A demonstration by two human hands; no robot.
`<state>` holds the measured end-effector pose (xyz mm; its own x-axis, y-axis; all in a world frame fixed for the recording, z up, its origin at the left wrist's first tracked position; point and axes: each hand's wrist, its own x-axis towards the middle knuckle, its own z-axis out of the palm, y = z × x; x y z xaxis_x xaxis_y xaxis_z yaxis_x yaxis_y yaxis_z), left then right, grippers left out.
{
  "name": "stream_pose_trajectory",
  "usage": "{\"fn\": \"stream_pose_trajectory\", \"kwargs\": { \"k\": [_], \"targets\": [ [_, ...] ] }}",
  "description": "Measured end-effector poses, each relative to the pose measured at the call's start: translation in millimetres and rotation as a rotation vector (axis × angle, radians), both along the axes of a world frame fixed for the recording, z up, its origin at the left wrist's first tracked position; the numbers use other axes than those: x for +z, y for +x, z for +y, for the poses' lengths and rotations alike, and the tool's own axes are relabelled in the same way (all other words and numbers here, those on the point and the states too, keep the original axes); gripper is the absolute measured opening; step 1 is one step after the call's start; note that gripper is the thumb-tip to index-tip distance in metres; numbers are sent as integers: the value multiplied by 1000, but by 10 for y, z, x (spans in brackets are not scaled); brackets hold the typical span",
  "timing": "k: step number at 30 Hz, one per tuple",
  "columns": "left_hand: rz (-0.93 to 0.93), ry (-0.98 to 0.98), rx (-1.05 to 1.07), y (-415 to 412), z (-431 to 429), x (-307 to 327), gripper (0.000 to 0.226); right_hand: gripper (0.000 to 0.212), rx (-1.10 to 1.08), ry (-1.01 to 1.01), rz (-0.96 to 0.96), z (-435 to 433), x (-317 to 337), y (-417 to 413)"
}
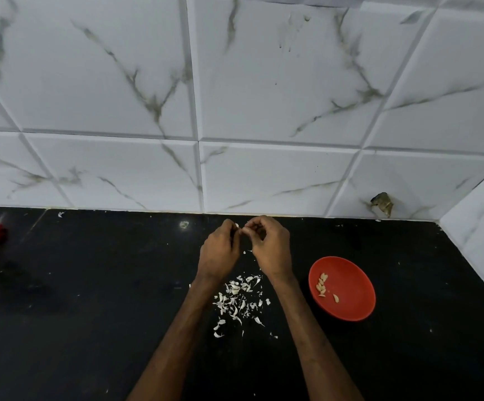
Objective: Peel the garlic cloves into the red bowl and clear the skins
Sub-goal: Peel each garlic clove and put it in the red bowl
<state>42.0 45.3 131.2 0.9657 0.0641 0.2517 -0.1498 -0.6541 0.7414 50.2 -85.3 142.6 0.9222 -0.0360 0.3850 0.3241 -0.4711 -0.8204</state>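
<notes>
Mid-peel: left hand [220, 250] and right hand [269, 247] met at centre frame, each grip curled tight, fingertips pinching one small garlic clove [238, 228]; how much skin it kept, cannot tell. Next move probably called for carrying the bare clove down-right to the red bowl [353, 285] on the bench [90, 285], which held peeled cloves [321, 285], then sweeping the skins [237, 299] piled between the forearms. Open bench lay left; tiled wall [263, 96] stood close behind, with a side wall [480, 227] at right.
</notes>
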Motion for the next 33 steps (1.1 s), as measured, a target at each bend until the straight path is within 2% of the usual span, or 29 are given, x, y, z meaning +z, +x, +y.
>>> {"fn": "stream_pose_trajectory", "kwargs": {
  "k": [2,5,8,10,13,15,19,22,25,30,33],
  "targets": [
    [24,-44,-37,-14,23,-3,15,4,9,191,138,-28,19,17],
    [26,-153,-101,-25,36,0,18,2,68,675,442,-37,94,2],
    [31,-168,-131,-17,52,-4,25,4,95,810,548,-48,129,-14],
    [35,-136,-106,-30,37,6,20,5,77,758,502,-42,111,-16],
    [27,-118,24,-45,-1,33,18,7,-6,325,219,-24,56,-4],
    [48,-110,33,-39,-16,54,19,6,-3,79,34,10,53,-14],
    [82,-87,10,-24,2,47,21,6,39,-112,-77,37,74,-17],
    [83,-148,25,-10,34,12,25,3,72,-220,-114,56,37,-27],
    [77,-240,25,6,42,4,27,4,59,-238,-109,80,28,-22],
    [78,-246,22,15,-16,24,26,5,-44,61,152,59,56,45],
    [86,-238,38,27,-27,2,25,5,-37,44,146,66,62,29]
  ]
}}
